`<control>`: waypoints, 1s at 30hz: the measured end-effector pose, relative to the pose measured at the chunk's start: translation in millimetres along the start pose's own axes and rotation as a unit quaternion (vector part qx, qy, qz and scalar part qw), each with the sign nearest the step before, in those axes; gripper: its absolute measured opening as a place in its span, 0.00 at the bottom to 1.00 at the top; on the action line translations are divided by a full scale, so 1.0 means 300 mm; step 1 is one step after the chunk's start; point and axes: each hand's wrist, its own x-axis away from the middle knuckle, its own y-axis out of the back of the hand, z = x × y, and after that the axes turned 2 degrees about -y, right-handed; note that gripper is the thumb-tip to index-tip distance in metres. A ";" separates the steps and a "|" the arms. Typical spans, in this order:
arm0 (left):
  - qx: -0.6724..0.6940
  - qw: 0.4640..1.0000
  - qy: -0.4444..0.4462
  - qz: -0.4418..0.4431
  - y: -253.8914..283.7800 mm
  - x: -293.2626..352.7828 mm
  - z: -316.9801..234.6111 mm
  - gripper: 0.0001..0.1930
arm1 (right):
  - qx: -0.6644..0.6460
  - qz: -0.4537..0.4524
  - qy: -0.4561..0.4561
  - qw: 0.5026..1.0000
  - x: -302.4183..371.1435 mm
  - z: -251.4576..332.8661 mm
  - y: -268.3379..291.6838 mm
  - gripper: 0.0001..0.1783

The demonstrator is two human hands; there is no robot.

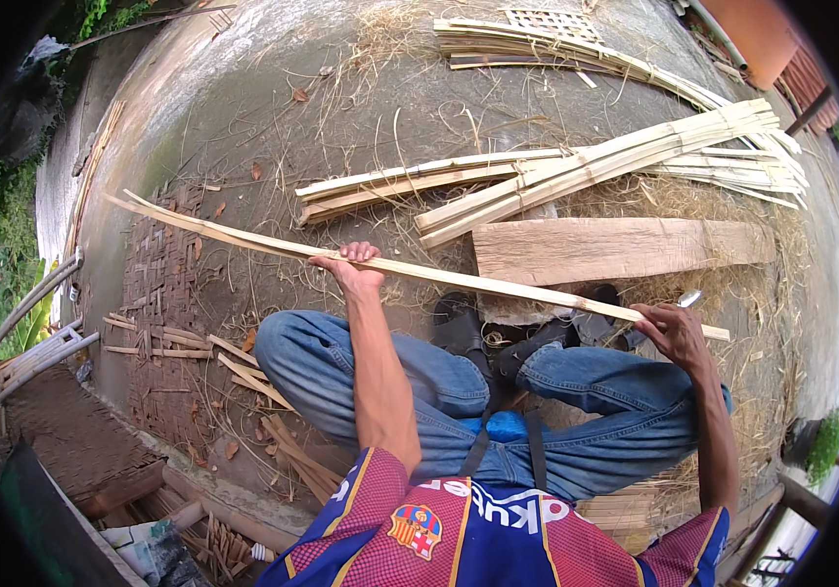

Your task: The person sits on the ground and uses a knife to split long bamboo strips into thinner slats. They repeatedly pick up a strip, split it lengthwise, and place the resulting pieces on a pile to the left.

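Note:
A long, pale bamboo strip lies across in front of my knees, slanting from far left to near right. Its left end parts into two thin tips. My left hand wraps round it left of the middle, with the fingers over the top. Close to the right end, my right hand grips the same strip, and a short stub sticks out past it. Behind the strip is a thick wooden plank. A small shiny metal piece shows just beyond my right hand; its kind cannot be made out.
Bundles of split bamboo lie crossed beyond the plank, with another bundle farther back. Left of my knee are a woven bamboo mat and short bamboo offcuts. Fine shavings litter the concrete at right. Metal tubes stand far left.

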 end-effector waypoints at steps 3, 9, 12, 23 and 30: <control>-0.039 0.997 -0.007 -0.062 -0.064 0.041 0.034 0.42 | -0.003 -0.010 -0.019 1.000 0.010 -0.033 0.006 0.19; -0.065 0.992 -0.003 -0.112 0.016 0.010 0.032 0.37 | 0.032 -0.024 0.007 0.999 -0.004 -0.060 0.025 0.19; -0.064 0.997 -0.005 -0.042 -0.004 0.016 0.012 0.34 | 0.021 -0.021 -0.013 0.999 0.005 -0.117 -0.001 0.21; -0.042 0.995 -0.026 -0.086 -0.054 0.093 0.094 0.32 | 0.049 -0.002 -0.074 0.996 -0.046 -0.146 0.050 0.26; -0.047 0.996 -0.041 -0.057 -0.149 0.298 0.375 0.28 | -0.097 -0.166 0.054 0.980 -0.250 0.311 0.038 0.26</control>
